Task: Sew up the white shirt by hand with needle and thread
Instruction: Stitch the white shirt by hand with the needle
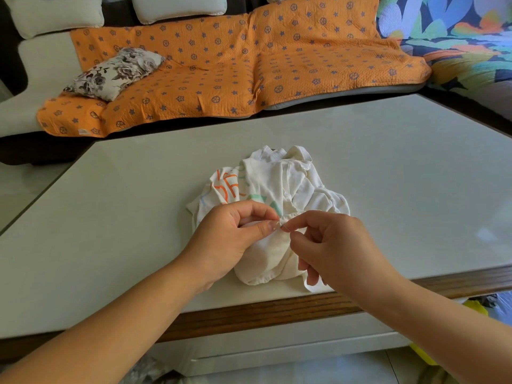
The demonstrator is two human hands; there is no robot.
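- The white shirt (288,187) lies bunched in a loose heap on the desk (138,203), near its front edge. A print of orange and green letters shows on the folds to the left, and a plain hem hangs toward the person.
- A puckered, gathered line runs across the cloth just where the two hands meet. I take it for the seam being worked, though single stitches are too small to tell.
- The needle (286,229) shows only as a thin pale sliver at that spot. The thread is too fine to make out.
- The left hand (230,231) pinches a fold of the shirt between thumb and forefinger, the other fingers curled, holding the cloth for the stitch.
- The right hand (332,242) pinches the needle between thumb and forefinger, right at the cloth. Its lower fingers are curled against the hem.
- Judgement: the sewing looks to be in mid-stitch. How much of the opening is closed and how much is left cannot be read here. Knotting off and cutting the thread would still be to come.
- Containers: no box, tin or basket for sewing things shows in this view, so nothing can be said of contents.
- Beyond the desk stands a sofa under an orange cover (249,65), with a floral pillow (116,70) lying on it.
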